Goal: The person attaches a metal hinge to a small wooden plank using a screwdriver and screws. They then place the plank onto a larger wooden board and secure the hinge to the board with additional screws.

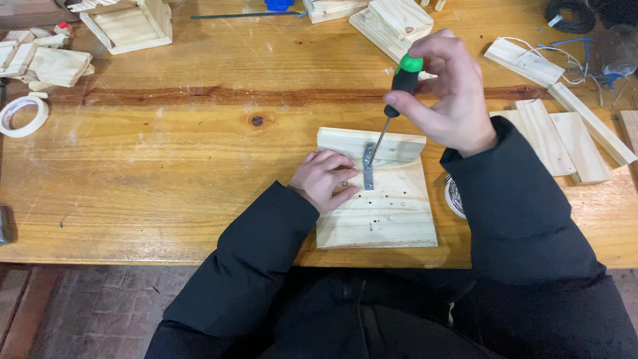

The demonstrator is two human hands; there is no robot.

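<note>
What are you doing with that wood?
A person sits at a wooden table. The right hand holds a screwdriver with a black and green handle, its tip down on a small metal bracket. The bracket lies across two wood boards. The left hand presses flat on the boards beside it. Other wood pieces lie around.

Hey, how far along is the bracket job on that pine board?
Done: the metal bracket already sits across the joint between the upright strip and the pine board. In hand: the right hand holds a green-capped screwdriver with its tip on the bracket's upper part, while the left hand steadies the wood. Left: open holes show in the board; whether the bracket's lower end is screwed is too small to tell.
</note>
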